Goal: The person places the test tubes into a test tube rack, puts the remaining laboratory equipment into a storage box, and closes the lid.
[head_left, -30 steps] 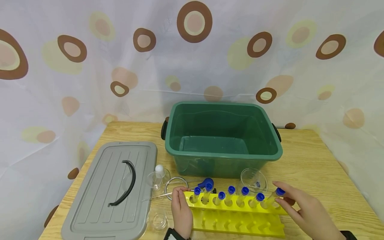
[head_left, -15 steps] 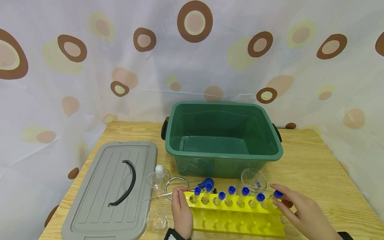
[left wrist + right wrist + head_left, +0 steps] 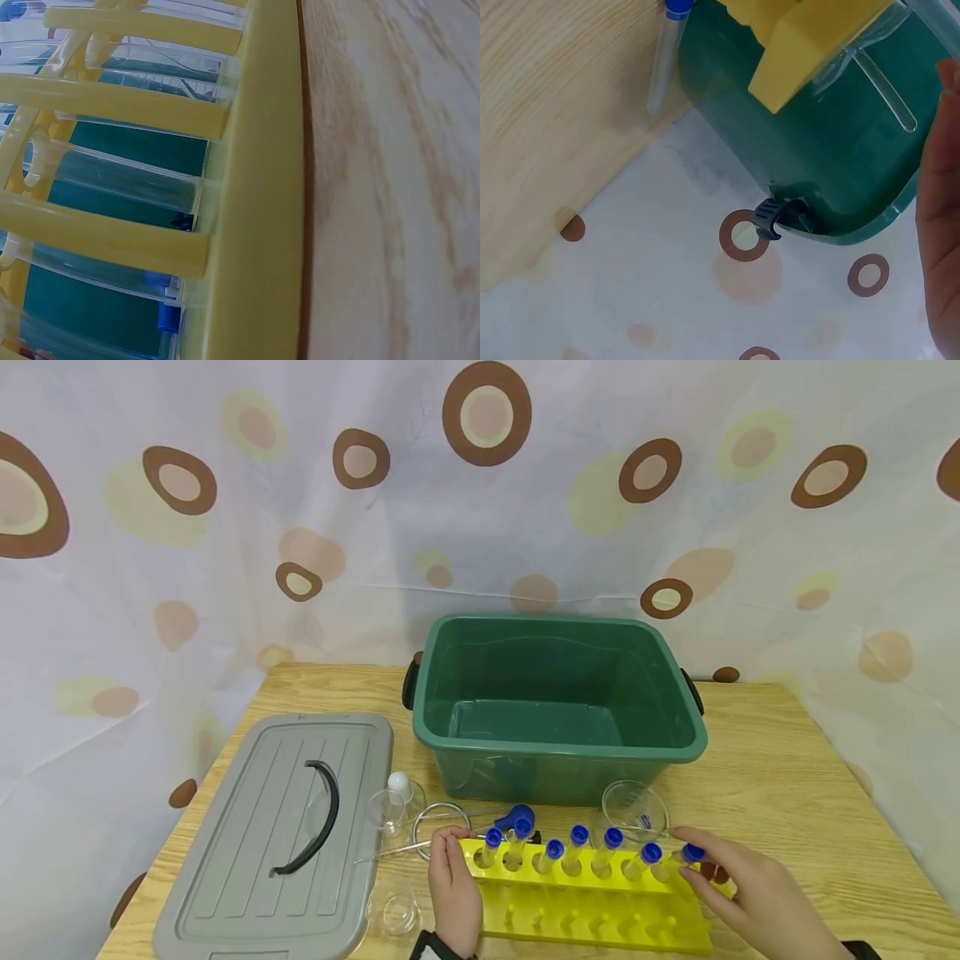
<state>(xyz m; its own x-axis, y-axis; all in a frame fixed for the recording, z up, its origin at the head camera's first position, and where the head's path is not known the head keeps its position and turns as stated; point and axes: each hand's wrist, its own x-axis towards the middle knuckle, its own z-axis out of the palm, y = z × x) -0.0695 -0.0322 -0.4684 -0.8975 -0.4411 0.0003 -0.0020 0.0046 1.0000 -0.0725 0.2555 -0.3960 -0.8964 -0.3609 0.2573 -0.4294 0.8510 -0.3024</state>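
Observation:
In the head view my left hand (image 3: 455,889) grips the left end of a yellow test tube rack (image 3: 592,933). Several clear test tubes with blue caps stand in the rack's top row of holes, some leaning. At the right end my right hand (image 3: 757,893) pinches the rightmost test tube (image 3: 692,854) near its blue cap, between thumb and finger. That tube's lower part is in the rack, partly hidden. Close up, the left wrist view shows the rack's base (image 3: 259,187) and its yellow pegs. Part of the right hand (image 3: 941,210) edges into the right wrist view.
Behind the rack stands a green bin (image 3: 555,768) with black handles. A grey lid (image 3: 292,827) lies left. Between them are clear cups (image 3: 386,810), a metal ring (image 3: 442,806) and a blue bulb (image 3: 517,816). A clear beaker (image 3: 635,810) sits before the bin.
My right hand has moved slightly left and down, and the rightmost test tube has sunk lower into the rack. The left hand and the rack have stayed in place.

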